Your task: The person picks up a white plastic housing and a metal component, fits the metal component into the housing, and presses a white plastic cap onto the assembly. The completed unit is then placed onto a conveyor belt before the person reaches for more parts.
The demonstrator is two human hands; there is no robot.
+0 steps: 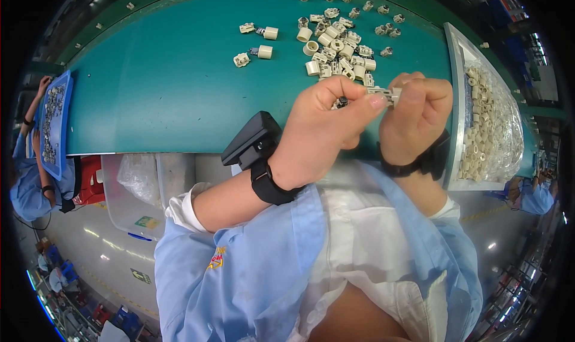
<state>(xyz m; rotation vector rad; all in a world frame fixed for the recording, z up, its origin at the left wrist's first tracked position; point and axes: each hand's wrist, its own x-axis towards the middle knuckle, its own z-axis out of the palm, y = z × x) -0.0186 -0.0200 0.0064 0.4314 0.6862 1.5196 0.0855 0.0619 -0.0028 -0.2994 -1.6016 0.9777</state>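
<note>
Both of my hands meet over the front of the green table, fingers closed on a small off-white plastic fitting (387, 94). My left hand (323, 123) pinches one end between thumb and forefinger. Curled fingers of my right hand (414, 114) grip the other end and hide part of it. Something small and dark (341, 102) shows by my left fingers, its kind unclear. Just beyond lies a pile of off-white cylindrical caps and clip-like fittings (342, 50). To the pile's left are two separate caps, an upper cap (271, 33) and a lower cap (265, 52), with small fittings beside them.
Several small fittings (382, 28) are scattered at the far right. A white-rimmed tray (456, 102) holds bagged off-white rings on the right. At the far left, a co-worker's hands touch a blue tray (67, 96) of small parts. A clear bin (126, 213) stands below the table edge.
</note>
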